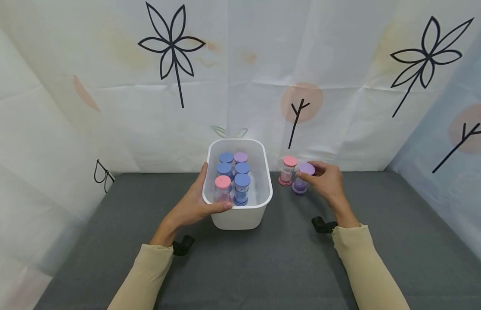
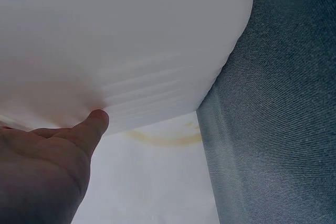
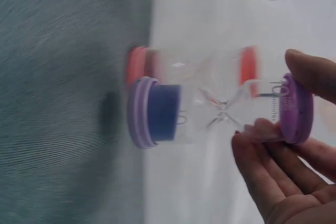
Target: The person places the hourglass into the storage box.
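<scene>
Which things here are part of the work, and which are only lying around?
In use: left hand holding the white bin of sand timers; right hand gripping the purple timer; pink timer beside it.
Lying about: grey mat; flower-print backdrop.

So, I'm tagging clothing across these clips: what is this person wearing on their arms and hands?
Both arms wear long beige sleeves, the left sleeve and right sleeve ending at the wrists. A black wrist mount sits at the left cuff and another black mount at the right. Both hands are bare: no gloves, and no rings visible.
</scene>
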Available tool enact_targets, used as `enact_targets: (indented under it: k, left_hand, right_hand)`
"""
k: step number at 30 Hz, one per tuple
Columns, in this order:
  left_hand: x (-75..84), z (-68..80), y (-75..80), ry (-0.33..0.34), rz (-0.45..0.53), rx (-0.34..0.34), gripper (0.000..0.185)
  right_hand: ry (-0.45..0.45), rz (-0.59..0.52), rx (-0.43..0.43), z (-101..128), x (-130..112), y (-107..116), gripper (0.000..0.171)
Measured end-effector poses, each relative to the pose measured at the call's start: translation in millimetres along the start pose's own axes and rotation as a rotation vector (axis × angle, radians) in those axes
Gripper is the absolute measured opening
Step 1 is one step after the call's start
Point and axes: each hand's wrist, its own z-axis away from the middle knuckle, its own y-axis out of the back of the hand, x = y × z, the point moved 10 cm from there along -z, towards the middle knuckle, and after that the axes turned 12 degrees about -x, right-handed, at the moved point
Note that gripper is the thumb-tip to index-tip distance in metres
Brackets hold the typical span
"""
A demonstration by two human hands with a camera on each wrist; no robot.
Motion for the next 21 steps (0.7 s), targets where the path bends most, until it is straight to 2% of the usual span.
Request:
enact_targets:
  k: [7,13,17,21]
  left_hand:
    - [-0.7,0.4,0.4,0.01,-0.02,0.005,0.116]
    - [-1.7,-0.1,0.7,0.009,-0.014,0.004,0.115]
    - [-1.1,0.1,0.3,0.002,0.001,0.003,0.116]
    - [-0.3,0.2,0.2,-0.001,-0.001,0.003,0.116]
  right_hand:
    - [0.118,-0.15,-0.046,19.0,-46.5,10.3,0.055]
    - [0.223,-0.262,-0.028,43.2,-87.7,22.2,0.054]
    - [0.333,-0.392,0.011,57.7,-108.8,31.5,0.05]
    - [0.455,-0.561,-0.003,67.9,-124.4,34.9,0.046]
